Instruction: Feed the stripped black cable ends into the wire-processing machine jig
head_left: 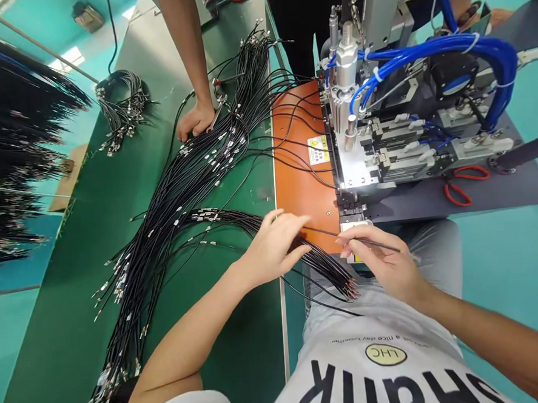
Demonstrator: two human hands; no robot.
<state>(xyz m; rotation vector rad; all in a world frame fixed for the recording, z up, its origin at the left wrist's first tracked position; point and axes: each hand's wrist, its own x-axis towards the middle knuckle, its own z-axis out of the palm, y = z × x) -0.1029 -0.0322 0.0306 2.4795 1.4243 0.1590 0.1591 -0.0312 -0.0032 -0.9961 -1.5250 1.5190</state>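
My left hand (274, 247) rests on a bundle of thin black wires (321, 265) at the near edge of the orange plate (298, 187), fingers curled over them. My right hand (384, 258) pinches one single black wire (344, 236) that runs from the left hand's fingertips across to it. The bundle's tipped ends fan out over my lap just below both hands. A large heap of black wires with metal terminals (194, 169) spreads across the green table (116, 235) to the left.
A machine (384, 140) with blue air hoses (469, 49) and a lit slot stands behind the orange plate. Red-handled scissors (462, 183) lie on its grey base. Another person's hand (195, 119) rests on the table beyond the heap. More wire bundles hang at far left.
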